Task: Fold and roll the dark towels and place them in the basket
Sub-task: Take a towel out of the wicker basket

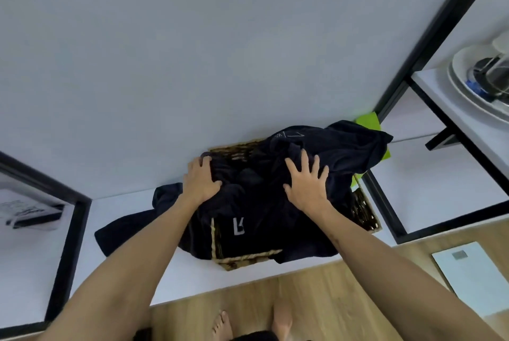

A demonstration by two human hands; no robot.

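Dark navy cloth towels [275, 203] lie heaped, unfolded, over a rectangular woven wicker basket [248, 258], spilling across its rims. One loose end trails off to the left onto the white shelf [132, 272] that carries the basket, and another bunches up at the far right against the wall. Pale printed marks show on the cloth, one near the basket's front edge and one at the far side.

The left hand [202, 178] sits on the left part of the heap, its fingers curled into the cloth near the basket's far left corner, so that grip holds a bunch of towel. The right hand [308, 183] lies flat on top of the pile with fingers spread and straight, pressing down without clasping anything.

A bright green cloth [369, 120] peeks out from behind and under the towels at the right. Black metal frame bars [429, 35] divide the shelving. On the upper right shelf, white plates [465, 93] are stacked with a dark glass vessel on them. A white bathroom scale [473, 274] rests on the wooden floor [316, 291], and bare feet show at the bottom edge.
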